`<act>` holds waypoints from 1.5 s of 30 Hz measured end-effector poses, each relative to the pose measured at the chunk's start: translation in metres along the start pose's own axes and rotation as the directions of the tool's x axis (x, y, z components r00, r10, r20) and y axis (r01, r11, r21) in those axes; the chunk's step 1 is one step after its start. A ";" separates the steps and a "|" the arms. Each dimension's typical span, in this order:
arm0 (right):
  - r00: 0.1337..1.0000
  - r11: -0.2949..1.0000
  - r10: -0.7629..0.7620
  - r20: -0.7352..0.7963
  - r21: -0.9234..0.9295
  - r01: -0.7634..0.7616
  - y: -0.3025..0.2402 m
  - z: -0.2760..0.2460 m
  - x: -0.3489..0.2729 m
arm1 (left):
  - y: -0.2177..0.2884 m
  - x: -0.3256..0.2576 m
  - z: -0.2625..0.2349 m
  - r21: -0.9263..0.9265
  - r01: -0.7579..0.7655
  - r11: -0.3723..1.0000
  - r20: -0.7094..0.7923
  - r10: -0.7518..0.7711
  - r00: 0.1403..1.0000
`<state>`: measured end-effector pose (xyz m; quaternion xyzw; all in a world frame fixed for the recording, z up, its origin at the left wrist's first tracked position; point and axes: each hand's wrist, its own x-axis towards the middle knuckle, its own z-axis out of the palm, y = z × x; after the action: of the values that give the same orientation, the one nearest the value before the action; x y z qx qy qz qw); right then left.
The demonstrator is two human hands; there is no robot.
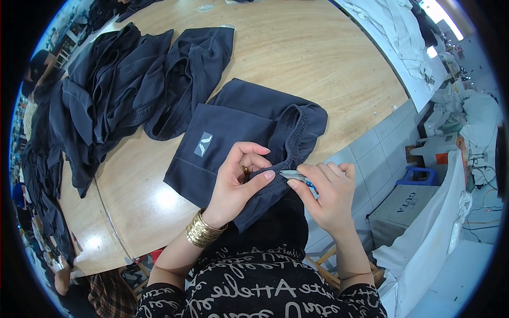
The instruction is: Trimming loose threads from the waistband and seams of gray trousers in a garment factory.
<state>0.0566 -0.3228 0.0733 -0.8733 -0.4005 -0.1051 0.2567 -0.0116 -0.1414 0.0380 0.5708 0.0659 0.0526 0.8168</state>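
A dark navy garment (230, 122) with a gathered elastic waistband (293, 132) lies at the table's near edge, a small grey patch on its panel. My left hand (243, 177) pinches the waistband between thumb and fingers. On that wrist sit several gold bangles. My right hand (326, 193) is closed round a pair of small thread snips (292, 175) with a bit of blue on them. The blades point left at the band, close to my left thumb. Whether they touch a thread is too small to tell.
More dark garments (116, 90) are heaped on the left of the wooden table (318, 53). White fabric (392, 32) lies beyond its far right edge. On the tiled floor at right stand a grey box (395, 212), a blue plastic stool (421, 176) and draped white cloth (424, 233). Other people are at far left.
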 end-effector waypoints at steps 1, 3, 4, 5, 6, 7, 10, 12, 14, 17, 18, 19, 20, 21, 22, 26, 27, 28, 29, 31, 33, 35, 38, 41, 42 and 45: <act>1.000 1.000 -0.003 0.004 -0.017 0.004 0.000 -0.001 0.000 | 0.000 0.000 0.000 0.000 0.000 1.000 0.000 0.000 1.000; 1.000 0.999 -0.006 0.007 -0.035 0.007 0.000 -0.002 0.000 | 0.000 0.000 0.001 0.014 -0.016 1.000 -0.007 0.016 1.000; 1.000 0.999 -0.004 0.010 -0.042 0.004 -0.001 -0.002 0.000 | 0.000 0.000 0.002 0.014 -0.016 1.000 -0.007 0.016 1.000; 1.000 0.999 -0.001 0.012 -0.048 0.002 -0.001 -0.003 0.000 | 0.000 0.000 0.003 0.032 -0.030 0.999 -0.006 0.030 1.000; 1.000 0.999 0.000 0.012 -0.049 0.001 -0.001 -0.003 -0.001 | 0.000 0.000 0.003 0.050 -0.043 0.998 -0.004 0.043 0.999; 1.000 0.999 0.006 0.018 -0.052 -0.005 -0.001 -0.004 -0.001 | 0.001 0.000 0.003 0.050 -0.043 0.998 -0.003 0.043 0.999; 0.999 0.998 0.021 0.028 -0.054 -0.020 -0.002 -0.005 -0.001 | 0.002 0.000 0.004 0.089 -0.055 0.995 -0.007 0.056 0.998; 0.999 0.998 0.030 0.032 -0.053 -0.029 -0.003 -0.005 -0.001 | 0.002 0.000 0.004 0.117 -0.083 0.990 0.006 0.083 0.997; 0.998 0.998 0.053 0.030 0.014 -0.053 -0.002 -0.004 -0.002 | 0.004 0.001 0.004 0.102 -0.076 0.992 0.005 0.075 0.997; 0.998 0.999 0.050 0.023 0.005 -0.050 -0.001 -0.002 -0.003 | 0.003 0.002 0.004 0.050 -0.054 0.997 0.006 0.054 0.999; 0.998 0.999 0.050 0.023 0.004 -0.050 -0.001 -0.002 -0.003 | 0.003 0.002 0.003 0.014 -0.039 0.999 0.009 0.039 0.999; 0.999 0.999 0.044 0.017 0.004 -0.044 -0.001 -0.003 -0.002 | 0.003 0.002 0.003 0.015 -0.039 0.999 0.009 0.039 0.999; 0.999 0.999 0.039 0.011 0.004 -0.039 -0.002 -0.003 -0.002 | 0.003 0.002 0.003 0.005 -0.031 0.999 0.011 0.031 0.999; 0.999 0.999 0.039 0.011 0.005 -0.039 -0.002 -0.003 -0.002 | 0.003 0.002 0.003 -0.005 -0.023 1.000 0.012 0.023 1.000; 1.000 1.000 0.018 0.001 -0.002 -0.018 -0.002 -0.002 -0.001 | 0.003 0.002 0.003 -0.005 -0.023 1.000 0.012 0.023 1.000; 1.000 0.995 0.019 0.003 0.097 -0.020 -0.001 -0.005 -0.002 | 0.003 0.002 0.003 -0.037 -0.005 0.999 0.004 0.005 1.000; 1.000 0.995 0.019 0.003 0.097 -0.020 -0.001 -0.005 -0.002 | 0.004 0.003 0.003 -0.063 0.017 0.998 -0.005 -0.017 1.000; 1.000 0.999 0.030 -0.009 0.044 -0.030 -0.001 -0.004 -0.002 | 0.003 0.003 0.003 -0.063 0.017 0.998 -0.004 -0.017 1.000; 0.999 0.999 0.040 -0.022 -0.009 -0.041 -0.002 -0.004 -0.002 | 0.003 0.003 0.003 -0.047 0.005 0.999 -0.007 -0.005 1.000; 0.999 0.998 0.037 -0.040 -0.041 -0.039 -0.002 -0.002 -0.003 | 0.003 0.002 0.004 -0.031 -0.007 0.999 -0.010 0.007 1.000; 0.998 0.997 0.033 -0.058 -0.074 -0.037 -0.002 -0.001 -0.003 | 0.003 0.002 0.005 -0.045 -0.008 0.999 -0.006 0.007 1.000; 0.997 0.995 0.043 -0.065 -0.086 -0.049 -0.003 -0.001 -0.003 | 0.003 0.002 0.005 -0.045 -0.007 0.999 -0.007 0.007 1.000; 0.997 0.994 0.035 -0.071 -0.096 -0.042 -0.003 0.000 -0.003 | 0.003 0.002 0.004 -0.041 -0.009 0.999 -0.006 0.009 1.000; 0.994 0.997 0.078 -0.075 0.000 -0.078 -0.004 0.003 -0.003 | 0.002 0.002 0.004 -0.043 -0.004 0.999 0.001 0.004 1.000; 0.994 0.997 0.078 -0.075 0.000 -0.078 -0.005 0.002 -0.003 | 0.002 0.002 0.004 -0.048 0.002 0.999 0.005 -0.002 1.000; 0.990 0.981 0.139 -0.026 0.140 -0.134 -0.005 -0.002 -0.003 | 0.000 0.003 0.005 -0.059 0.009 0.998 0.012 -0.008 1.000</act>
<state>0.0505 -0.3232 0.0757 -0.8769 -0.3411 -0.0749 0.3304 -0.0081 -0.1451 0.0396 0.5466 0.0617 0.0476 0.8338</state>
